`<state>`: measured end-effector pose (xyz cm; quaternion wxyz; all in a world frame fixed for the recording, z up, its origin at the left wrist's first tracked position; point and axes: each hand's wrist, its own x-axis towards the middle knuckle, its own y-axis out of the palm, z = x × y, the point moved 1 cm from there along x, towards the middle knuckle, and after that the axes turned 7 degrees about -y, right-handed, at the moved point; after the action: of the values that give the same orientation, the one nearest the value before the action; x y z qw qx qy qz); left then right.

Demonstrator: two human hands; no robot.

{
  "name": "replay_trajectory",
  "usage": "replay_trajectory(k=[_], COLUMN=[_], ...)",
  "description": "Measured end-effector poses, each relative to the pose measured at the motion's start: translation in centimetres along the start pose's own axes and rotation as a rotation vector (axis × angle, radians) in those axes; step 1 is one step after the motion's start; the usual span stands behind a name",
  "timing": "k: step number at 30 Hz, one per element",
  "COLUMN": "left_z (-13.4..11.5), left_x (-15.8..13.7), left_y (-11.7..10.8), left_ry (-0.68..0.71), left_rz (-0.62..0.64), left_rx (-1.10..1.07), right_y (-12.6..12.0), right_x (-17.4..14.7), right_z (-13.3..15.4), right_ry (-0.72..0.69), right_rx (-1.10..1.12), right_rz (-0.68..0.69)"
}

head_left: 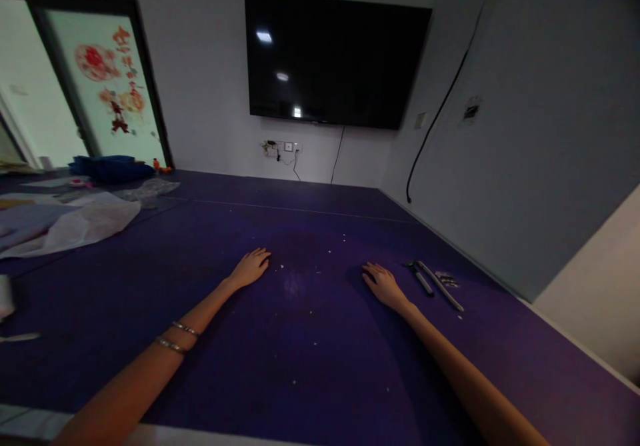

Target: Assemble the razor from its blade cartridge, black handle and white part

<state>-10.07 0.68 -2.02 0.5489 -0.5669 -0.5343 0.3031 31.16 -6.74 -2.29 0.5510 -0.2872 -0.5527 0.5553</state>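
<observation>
1. From where I'm standing, left hand (250,267) & right hand (384,285) are both palm down on the purple tabletop (300,326), well apart, arms reaching fwd from the near edge
2. Grip-wise: nothing pinched in either one afaict. Fingers are stretched out & loosely spread on both, tho I can't tell what's under the palms
3. Nearest stuff is to the right of the right hand: a dark-handled tool (424,283) and a long pale stick (441,286), far ends close together, w/ a small patterned patch (447,279) right beside the stick. Hand isn't touching any of it
4. Resting like this goes best imo w/ weight even on both palms, wrists low & loose, no leaning, esp on the right since the tool's head is close and might be sharp (can't make it out from here)
5. White flecks (282,267) are scattered btwn the hands & nearer the edge. Tiny, hard to ID, so prob better to set fingers down clear of them than drag thru
6. Two metal bangles (171,345) sit on the left forearm, could scrape the top if it drops flat, so a bit of lift helps
7. Filmy plastic sheet (95,223) & dark blue bundle (115,169) are way off left, well apart from the hands, so low snag risk rn
</observation>
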Motion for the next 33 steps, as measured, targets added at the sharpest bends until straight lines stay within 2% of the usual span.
replay_trajectory(k=[3, 7, 10, 13, 18, 26, 33], left_z=[0.2, 0.3, 0.2, 0.2, 0.5, 0.4, 0.3], left_x=[0.1, 0.3, 0.3, 0.3, 0.5, 0.5, 0.4], left_y=[0.1, 0.1, 0.1, 0.1, 0.3, 0.1, 0.0], left_ry=[0.003, 0.017, 0.023, 0.022, 0.024, 0.038, 0.036], left_rz=[-0.004, -0.017, -0.013, -0.012, -0.033, -0.025, -0.029], left_rx=[0.004, 0.025, 0.040, 0.046, 0.021, 0.042, 0.054], right_y=[-1.3, -5.0, -7.5, -9.0, -9.1, -7.6, -7.3], right_x=[0.3, 0.0, -1.2, -2.7, -4.6, -5.0, -5.1], right_z=[-0.7, -3.1, -5.4, -7.0, -7.5, -8.3, -8.9], right_ry=[-0.002, 0.173, 0.301, 0.425, 0.531, 0.501, 0.489], right_rx=[0.056, 0.008, -0.081, -0.157, -0.225, -0.229, -0.167], right_rz=[-0.082, -0.180, -0.123, -0.068, -0.011, 0.093, 0.089])
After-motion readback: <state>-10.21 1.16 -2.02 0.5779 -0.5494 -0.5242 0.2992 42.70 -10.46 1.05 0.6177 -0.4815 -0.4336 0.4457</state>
